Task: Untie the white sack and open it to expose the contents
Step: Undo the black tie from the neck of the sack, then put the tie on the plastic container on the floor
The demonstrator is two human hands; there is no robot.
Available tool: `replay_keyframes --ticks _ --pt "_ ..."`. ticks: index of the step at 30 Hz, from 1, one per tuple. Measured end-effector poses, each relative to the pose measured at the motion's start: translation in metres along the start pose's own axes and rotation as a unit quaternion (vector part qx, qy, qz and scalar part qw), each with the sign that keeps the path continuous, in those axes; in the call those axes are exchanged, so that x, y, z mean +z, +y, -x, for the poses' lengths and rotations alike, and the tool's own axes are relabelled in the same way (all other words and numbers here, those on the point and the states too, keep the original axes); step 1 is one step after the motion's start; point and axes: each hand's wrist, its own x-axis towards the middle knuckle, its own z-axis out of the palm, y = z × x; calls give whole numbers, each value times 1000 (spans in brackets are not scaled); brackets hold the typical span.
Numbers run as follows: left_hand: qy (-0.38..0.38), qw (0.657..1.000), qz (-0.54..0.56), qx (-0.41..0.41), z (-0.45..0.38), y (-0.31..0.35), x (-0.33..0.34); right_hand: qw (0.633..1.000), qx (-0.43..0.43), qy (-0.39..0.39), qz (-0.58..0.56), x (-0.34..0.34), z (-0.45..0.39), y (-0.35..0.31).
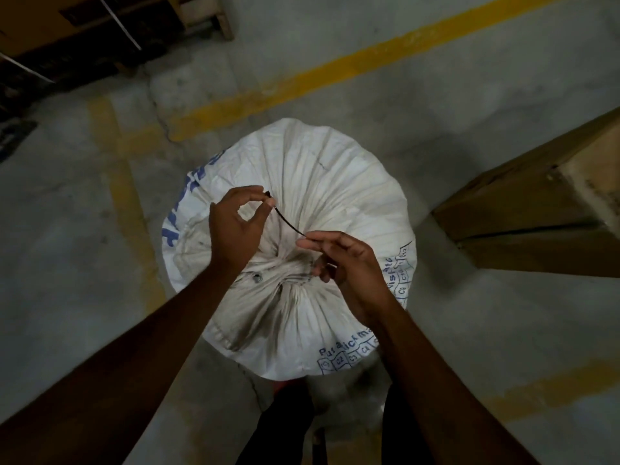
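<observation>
Floor point(100, 263): grey concrete with yellow painted lines crossing the upper middle and left of the frame; it carries everything here.
Cardboard box point(543, 209): brown, at the right edge of the frame, apart from the sack.
White sack point(322, 182): centre of the frame, standing upright on the floor, seen from above; full and round, blue print along its left and lower right sides.
Gathered neck point(285, 276): the cloth puckers to a bunch just below centre, between the two wrists; the mouth looks closed, no contents showing.
Left hand point(235, 229): left of centre, above the neck; thumb and forefinger pinched together on the upper left end of the tie.
Right hand point(349, 263): right of centre, slightly lower in the frame; fingers point(303, 244) closed on the lower right end of the tie.
Black tie point(288, 223): a thin dark strand stretched between the hands, its long axis running from upper left down to lower right, lying above the neck in the frame.
Tie and neck: I cannot tell whether any part of the tie is wound round the bunch.
Nearer hand: the right hand sits closer to the neck, its lower fingers just beside the bunch.
Judgement: the next move probably turns on clearing the tie, then spreading the neck outward with both hands.
</observation>
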Motion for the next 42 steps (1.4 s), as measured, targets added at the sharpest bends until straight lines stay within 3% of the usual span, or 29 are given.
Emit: replay_keyframes --ticks 3,7,9,11,14,16,23,25,30,34,40,42 --pt "-32 998 -46 -11 1 18 22 993 -28 111 33 -19 5 -3" --pt "-78 991 -107 5 13 46 52 946 -61 286 140 -39 0 -5" --pt "-83 987 -132 26 17 52 51 936 -74 313 145 -31 -6 -12" --pt "-135 982 -116 61 26 105 143 909 -119 368 152 -116 12 -56" --pt "-117 983 -117 77 26 126 150 904 -136 332 233 -124 14 -76" --pt "-113 985 -101 88 26 151 180 881 -152 339 295 -147 26 -102" --pt "-136 981 28 133 25 265 309 692 -260 457 495 -260 80 -216" --pt "-138 980 65 129 27 296 351 655 -271 489 509 -301 93 -244" --pt "-150 980 88 91 48 359 446 682 -203 549 438 -398 113 -278" --pt "-184 981 42 52 54 359 494 673 -165 526 494 -436 107 -267" --pt "-211 967 -138 35 65 349 530 653 -70 463 596 -476 98 -239" --pt "-200 956 -202 69 68 344 530 635 -34 449 628 -478 94 -233"
